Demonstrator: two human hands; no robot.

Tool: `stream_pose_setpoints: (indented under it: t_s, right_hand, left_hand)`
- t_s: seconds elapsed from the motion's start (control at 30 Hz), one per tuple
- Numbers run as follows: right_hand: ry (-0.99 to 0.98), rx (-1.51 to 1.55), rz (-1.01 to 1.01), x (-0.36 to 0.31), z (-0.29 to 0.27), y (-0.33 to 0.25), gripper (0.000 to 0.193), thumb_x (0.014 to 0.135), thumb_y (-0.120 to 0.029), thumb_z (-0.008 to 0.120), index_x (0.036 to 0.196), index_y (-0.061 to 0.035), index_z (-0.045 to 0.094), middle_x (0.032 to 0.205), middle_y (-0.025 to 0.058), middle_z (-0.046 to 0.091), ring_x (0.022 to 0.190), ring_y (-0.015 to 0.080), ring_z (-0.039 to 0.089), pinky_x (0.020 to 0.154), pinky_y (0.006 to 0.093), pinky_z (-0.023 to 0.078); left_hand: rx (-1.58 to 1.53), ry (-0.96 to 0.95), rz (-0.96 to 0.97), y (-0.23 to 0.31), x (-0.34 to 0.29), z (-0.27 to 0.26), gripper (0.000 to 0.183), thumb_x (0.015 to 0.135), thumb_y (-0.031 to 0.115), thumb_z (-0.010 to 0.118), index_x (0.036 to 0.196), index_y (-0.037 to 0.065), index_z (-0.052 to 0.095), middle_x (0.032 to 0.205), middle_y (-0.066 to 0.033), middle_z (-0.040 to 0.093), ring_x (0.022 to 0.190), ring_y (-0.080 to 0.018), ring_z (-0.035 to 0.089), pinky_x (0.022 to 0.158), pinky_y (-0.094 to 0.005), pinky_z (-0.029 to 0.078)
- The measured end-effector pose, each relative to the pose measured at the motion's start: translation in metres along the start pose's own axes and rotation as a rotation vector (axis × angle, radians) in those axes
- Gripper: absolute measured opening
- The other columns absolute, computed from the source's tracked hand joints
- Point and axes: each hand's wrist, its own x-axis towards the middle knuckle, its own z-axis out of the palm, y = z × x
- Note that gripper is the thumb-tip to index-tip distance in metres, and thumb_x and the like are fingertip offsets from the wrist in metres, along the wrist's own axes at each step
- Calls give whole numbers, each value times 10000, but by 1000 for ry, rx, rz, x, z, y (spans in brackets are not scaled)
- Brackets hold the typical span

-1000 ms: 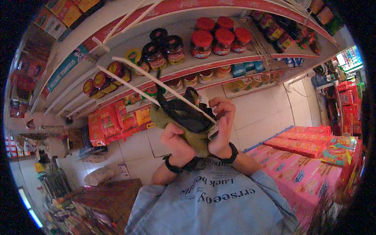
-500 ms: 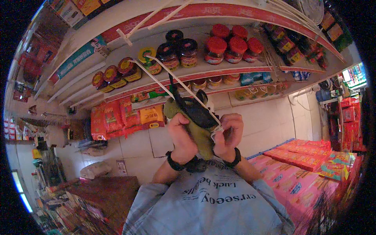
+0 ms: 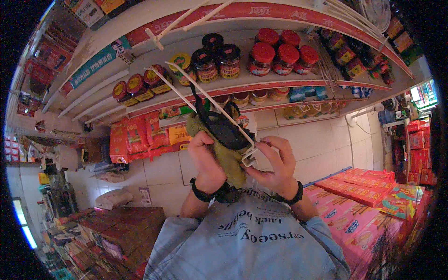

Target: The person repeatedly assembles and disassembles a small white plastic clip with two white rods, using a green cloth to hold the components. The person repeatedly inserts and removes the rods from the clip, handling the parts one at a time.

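In front of my chest my left hand [image 3: 207, 163] is closed on a soft olive-green fabric item [image 3: 227, 158]; its exact kind is unclear. Black straps and a black padded piece [image 3: 223, 128] lie along its top. Over it slants a white two-pronged metal hook [image 3: 210, 95], its long prongs reaching up toward the shelf jars. The hook's bent bracket end sits between the thumb and forefinger of my right hand [image 3: 278, 165], the other fingers loosely curled. Black bands circle both wrists.
Ahead, a shelf [image 3: 186, 100] carries black-lidded jars [image 3: 205, 65] and red-lidded jars [image 3: 262, 58]. Red packages [image 3: 135, 137] hang below at left. Pink cartons [image 3: 345, 214] are stacked at right, brown boxes [image 3: 126, 233] at lower left. More white prongs [image 3: 182, 21] stick out above.
My right hand has shifted slightly right and its fingers have spread, uncovering the hook's bracket end. My left hand and the fabric item have moved a little left.
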Motion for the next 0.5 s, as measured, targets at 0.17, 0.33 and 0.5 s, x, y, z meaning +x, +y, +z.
stream_pose_setpoints:
  t_s: [0.17, 0.33, 0.5]
  right_hand:
    - [-27, -17, -26, 0, -7, -2, 479, 517, -157, 749, 923, 3, 550, 873, 134, 559, 760, 265, 556, 639, 323, 465]
    - [-97, -22, -20, -15, -20, -13, 472, 532, -160, 754, 923, 6, 549, 872, 138, 570, 756, 263, 563, 633, 315, 469]
    - [-175, -66, 3, -47, -34, -6, 543, 562, -187, 737, 1015, 9, 510, 939, 147, 571, 799, 276, 567, 659, 343, 473]
  left_hand:
    - [-65, -95, -54, -7, 12, -16, 214, 634, 117, 400, 789, 32, 521, 766, -49, 570, 704, -201, 548, 720, -302, 450]
    - [408, 143, 554, -4, 63, -101, 96, 680, 87, 373, 729, 65, 453, 803, -50, 540, 777, -186, 496, 769, -284, 387]
    - [156, 56, 324, 42, 50, -51, 135, 671, 128, 401, 756, 72, 490, 763, -34, 544, 725, -178, 519, 726, -289, 415]
